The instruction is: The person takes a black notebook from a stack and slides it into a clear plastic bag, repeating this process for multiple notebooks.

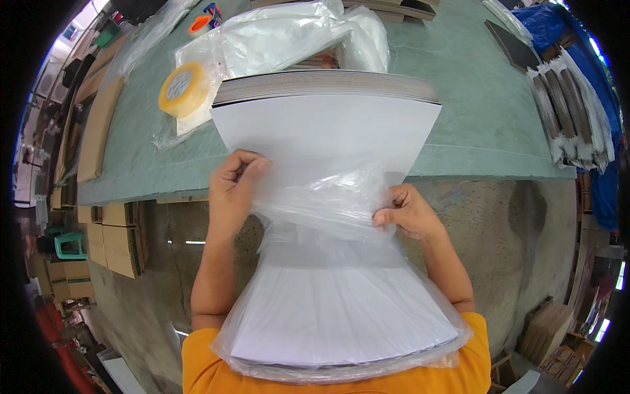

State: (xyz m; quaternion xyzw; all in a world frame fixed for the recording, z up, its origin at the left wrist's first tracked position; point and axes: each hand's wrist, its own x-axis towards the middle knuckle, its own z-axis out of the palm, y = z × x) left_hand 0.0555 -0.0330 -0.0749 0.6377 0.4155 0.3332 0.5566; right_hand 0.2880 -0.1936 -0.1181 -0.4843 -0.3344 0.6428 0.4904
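Both hands pinch the gathered mouth of a clear plastic bag (pixel 328 203) around a thick stack of white sheets (pixel 328 138): the left hand (pixel 233 190) has its grip closed on the film at the stack's left edge, fingers curled over it, and the right hand (pixel 407 213) has its grip closed on the film at the right edge, thumb on top; the near end of the stack lies inside the bag against the orange shirt (pixel 472 354), while the far end is bare and rests on the green tabletop (pixel 472 98); to do this well, I would judge, both sides of the film should move evenly along the stack, kept taut and level so the sheets stay square and the thin plastic does not snag a corner or tear; just beyond, a roll of yellowish tape (pixel 182 88) lies on crumpled clear bags (pixel 295 36), left of the stack; at the right edge, bundles of dark flat pieces in clear wrap (pixel 571 111) lie side by side over blue sheeting (pixel 597 72); brown cardboard pieces (pixel 98 128) sit at the left.
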